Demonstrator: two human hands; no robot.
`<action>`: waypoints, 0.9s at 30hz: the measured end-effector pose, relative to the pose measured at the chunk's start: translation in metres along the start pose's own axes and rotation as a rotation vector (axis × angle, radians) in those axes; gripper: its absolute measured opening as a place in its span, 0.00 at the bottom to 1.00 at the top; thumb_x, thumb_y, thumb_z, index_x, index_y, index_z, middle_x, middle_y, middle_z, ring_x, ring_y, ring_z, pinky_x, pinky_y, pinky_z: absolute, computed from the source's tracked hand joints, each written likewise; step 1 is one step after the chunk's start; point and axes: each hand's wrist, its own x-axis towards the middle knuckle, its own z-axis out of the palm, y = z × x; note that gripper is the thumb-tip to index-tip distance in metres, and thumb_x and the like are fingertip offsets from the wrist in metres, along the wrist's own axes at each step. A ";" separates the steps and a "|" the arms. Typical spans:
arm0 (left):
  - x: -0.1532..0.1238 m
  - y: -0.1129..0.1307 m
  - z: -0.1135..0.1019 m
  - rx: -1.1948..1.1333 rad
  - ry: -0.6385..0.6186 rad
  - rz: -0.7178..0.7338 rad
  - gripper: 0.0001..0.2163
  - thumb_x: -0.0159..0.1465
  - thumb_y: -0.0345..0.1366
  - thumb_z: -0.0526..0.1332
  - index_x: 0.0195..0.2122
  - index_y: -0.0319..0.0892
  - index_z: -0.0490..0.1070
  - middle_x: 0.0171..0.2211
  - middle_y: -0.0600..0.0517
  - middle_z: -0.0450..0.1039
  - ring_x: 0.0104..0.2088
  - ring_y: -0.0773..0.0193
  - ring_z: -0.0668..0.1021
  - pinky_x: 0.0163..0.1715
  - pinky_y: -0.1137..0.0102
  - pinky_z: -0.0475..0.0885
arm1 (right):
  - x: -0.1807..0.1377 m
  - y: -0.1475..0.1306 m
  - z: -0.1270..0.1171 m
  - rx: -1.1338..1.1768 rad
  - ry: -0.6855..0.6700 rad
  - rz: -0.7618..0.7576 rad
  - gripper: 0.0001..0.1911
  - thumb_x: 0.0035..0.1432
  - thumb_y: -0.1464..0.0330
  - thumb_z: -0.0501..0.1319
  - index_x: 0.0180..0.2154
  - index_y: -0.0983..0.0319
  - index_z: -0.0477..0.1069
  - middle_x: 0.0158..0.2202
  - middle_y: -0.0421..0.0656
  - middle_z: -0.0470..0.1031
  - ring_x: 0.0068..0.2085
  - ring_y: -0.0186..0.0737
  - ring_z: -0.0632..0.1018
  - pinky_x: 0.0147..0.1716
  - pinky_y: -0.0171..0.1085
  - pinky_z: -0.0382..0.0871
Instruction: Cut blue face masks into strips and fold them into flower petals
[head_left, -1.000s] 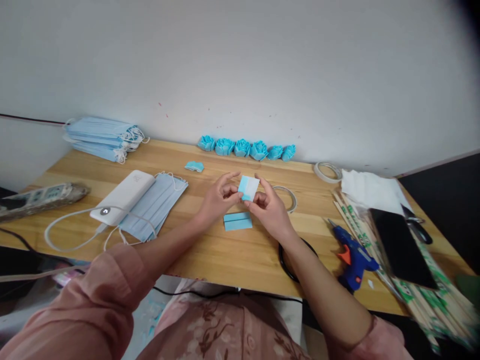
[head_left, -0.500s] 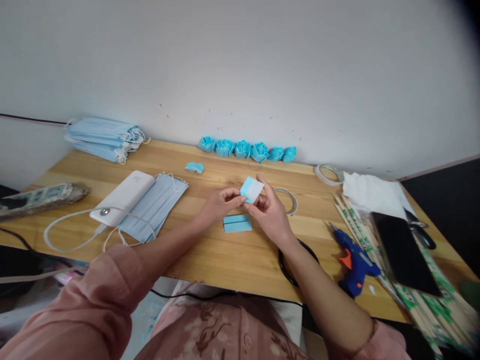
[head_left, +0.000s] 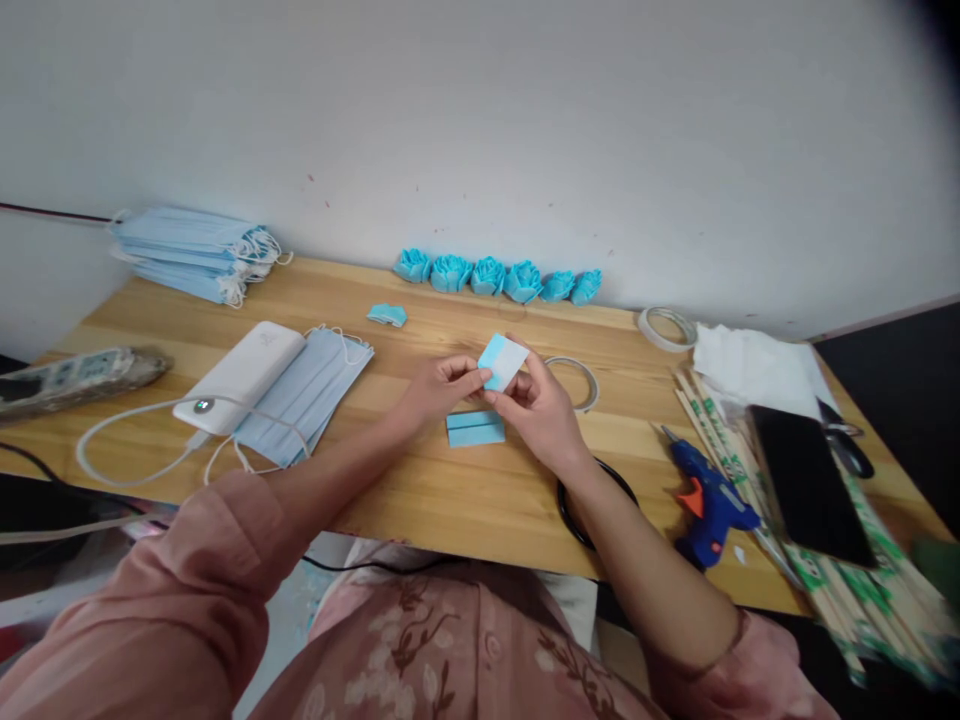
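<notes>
Between my two hands is a small square piece of blue and white mask fabric (head_left: 504,361), tilted up above the table. My left hand (head_left: 442,391) pinches its left edge with thumb and fingers. My right hand (head_left: 547,412) grips it from the right, fingers partly hidden behind it. Just below my hands a blue folded strip (head_left: 475,429) lies flat on the wood. A small blue folded piece (head_left: 388,315) rests farther back on the left. Along the wall stands a row of several blue fabric roses (head_left: 488,276).
On the left are stacked face masks (head_left: 196,250), more masks (head_left: 315,390), a white power bank (head_left: 244,375) and a wrapped remote (head_left: 82,378). To the right lie tape rolls (head_left: 667,330), a blue glue gun (head_left: 709,505), a black phone (head_left: 814,485) and wooden sticks (head_left: 855,590).
The view has tipped slightly downward, so the table things sit higher in the picture. My hands still hold the fabric piece, with more of its white side showing.
</notes>
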 end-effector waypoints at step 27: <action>0.001 0.001 -0.003 0.159 -0.047 -0.008 0.13 0.56 0.46 0.65 0.27 0.40 0.70 0.24 0.56 0.67 0.24 0.71 0.67 0.26 0.73 0.60 | 0.006 -0.002 -0.012 0.111 0.188 -0.054 0.13 0.55 0.58 0.68 0.39 0.57 0.78 0.33 0.39 0.79 0.34 0.37 0.78 0.35 0.37 0.76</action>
